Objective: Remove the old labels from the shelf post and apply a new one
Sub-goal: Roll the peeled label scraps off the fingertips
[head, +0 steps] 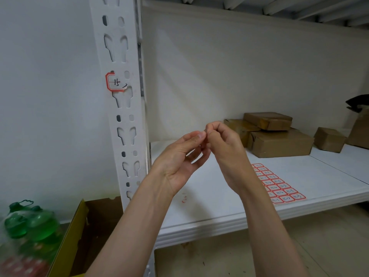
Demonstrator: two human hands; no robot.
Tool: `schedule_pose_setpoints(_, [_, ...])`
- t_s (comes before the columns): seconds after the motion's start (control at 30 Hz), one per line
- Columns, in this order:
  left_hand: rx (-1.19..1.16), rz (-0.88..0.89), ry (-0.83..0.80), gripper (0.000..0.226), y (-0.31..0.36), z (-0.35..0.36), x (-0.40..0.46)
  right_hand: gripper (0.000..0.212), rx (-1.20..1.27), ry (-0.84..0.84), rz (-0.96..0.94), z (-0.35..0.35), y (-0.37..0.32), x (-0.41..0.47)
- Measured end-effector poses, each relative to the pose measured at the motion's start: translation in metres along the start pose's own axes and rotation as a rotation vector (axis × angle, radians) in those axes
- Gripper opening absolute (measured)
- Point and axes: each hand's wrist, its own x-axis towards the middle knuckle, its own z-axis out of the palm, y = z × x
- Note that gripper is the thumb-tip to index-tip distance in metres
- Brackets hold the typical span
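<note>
A white slotted shelf post (121, 108) stands at the left. A torn red-bordered old label (115, 82) with black handwriting still sticks to it at upper height. In front of the shelf, my left hand (179, 160) and my right hand (223, 144) meet fingertip to fingertip, to the right of the post and well below the label. My right fingers are curled and pinched against my left fingertips; whatever sits between them is too small to see. A sheet of new red-bordered labels (277, 184) lies on the white shelf board (329, 176), right of my right forearm.
Several brown cardboard boxes (279, 140) are stacked at the back of the shelf. Small red label scraps (184, 197) lie on the board near its front edge. A yellow-edged open carton (83, 232) and green bottles (34, 222) stand on the floor at the lower left.
</note>
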Motion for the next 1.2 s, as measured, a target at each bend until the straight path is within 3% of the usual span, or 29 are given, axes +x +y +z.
schedule_pose_setpoints(0.13, [-0.140, -0.031, -0.053, 0.011, 0.003, 0.003, -0.002, 0.021, 0.217, 0.081, 0.020, -0.002, -0.004, 0.002])
schedule_pose_setpoints(0.33, [-0.083, -0.016, -0.114, 0.014, 0.006, 0.006, -0.005, 0.016, 0.377, 0.092, 0.052, -0.009, -0.009, 0.001])
schedule_pose_setpoints(0.5, [0.023, 0.037, -0.097, 0.021, 0.006, 0.007, -0.004, 0.012, 0.351, 0.070, 0.028, -0.011, -0.006, -0.001])
schedule_pose_setpoints(0.67, [0.203, 0.159, 0.023, 0.019, 0.003, 0.005, -0.003, 0.024, 0.319, 0.091, 0.059, -0.015, 0.002, 0.000])
schedule_pose_setpoints(0.83, [0.321, 0.189, 0.166, 0.012, 0.000, -0.002, 0.001, 0.018, 0.181, 0.108, 0.109, -0.014, 0.017, 0.003])
schedule_pose_setpoints(0.97, [0.583, 0.290, 0.308, 0.007, -0.009, -0.010, 0.007, 0.018, -0.046, 0.111, 0.170, -0.010, 0.032, 0.003])
schedule_pose_setpoints(1.07, [0.804, 0.397, 0.380, 0.004, -0.015, -0.020, 0.012, 0.017, -0.056, 0.147, 0.246, -0.008, 0.041, 0.002])
schedule_pose_setpoints(1.2, [0.926, 0.410, 0.348, 0.011, -0.019, -0.025, 0.013, 0.022, -0.052, 0.178, 0.271, -0.007, 0.049, 0.001])
